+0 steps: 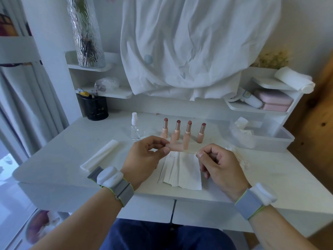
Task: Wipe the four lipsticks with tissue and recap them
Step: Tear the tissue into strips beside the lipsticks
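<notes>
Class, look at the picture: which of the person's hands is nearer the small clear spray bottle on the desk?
Left. The left hand is just in front of the spray bottle, slightly to its right; the right hand is farther right, past the lipsticks.

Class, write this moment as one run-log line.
lipsticks: four upright, uncapped | left hand: pinches cap | right hand: pinches tissue edge | recapped: none
</notes>
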{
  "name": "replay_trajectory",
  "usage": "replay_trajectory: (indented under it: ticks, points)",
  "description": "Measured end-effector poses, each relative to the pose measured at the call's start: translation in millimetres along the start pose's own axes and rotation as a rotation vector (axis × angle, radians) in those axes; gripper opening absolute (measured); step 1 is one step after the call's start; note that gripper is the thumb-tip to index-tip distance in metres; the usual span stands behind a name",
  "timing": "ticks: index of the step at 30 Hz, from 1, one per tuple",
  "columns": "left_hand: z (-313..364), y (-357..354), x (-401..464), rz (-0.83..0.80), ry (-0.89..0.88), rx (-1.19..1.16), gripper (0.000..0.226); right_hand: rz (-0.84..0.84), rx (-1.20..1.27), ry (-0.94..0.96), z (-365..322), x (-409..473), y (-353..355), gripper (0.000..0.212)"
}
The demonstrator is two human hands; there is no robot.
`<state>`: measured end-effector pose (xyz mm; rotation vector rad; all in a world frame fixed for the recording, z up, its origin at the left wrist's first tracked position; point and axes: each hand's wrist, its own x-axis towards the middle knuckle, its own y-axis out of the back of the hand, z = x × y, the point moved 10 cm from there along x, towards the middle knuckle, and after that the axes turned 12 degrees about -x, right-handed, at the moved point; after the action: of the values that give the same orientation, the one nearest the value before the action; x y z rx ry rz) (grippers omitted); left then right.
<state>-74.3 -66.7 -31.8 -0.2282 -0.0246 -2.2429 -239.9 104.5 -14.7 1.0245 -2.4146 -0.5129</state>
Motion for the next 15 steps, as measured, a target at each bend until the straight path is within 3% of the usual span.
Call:
replay_trajectory:
  ticks: [15]
  points:
    - [-0.5,-0.1,-0.4,0.004,0.010,-0.007,0.008,0.028,-0.041,-0.005,2.0,0.1,2.6,0.021]
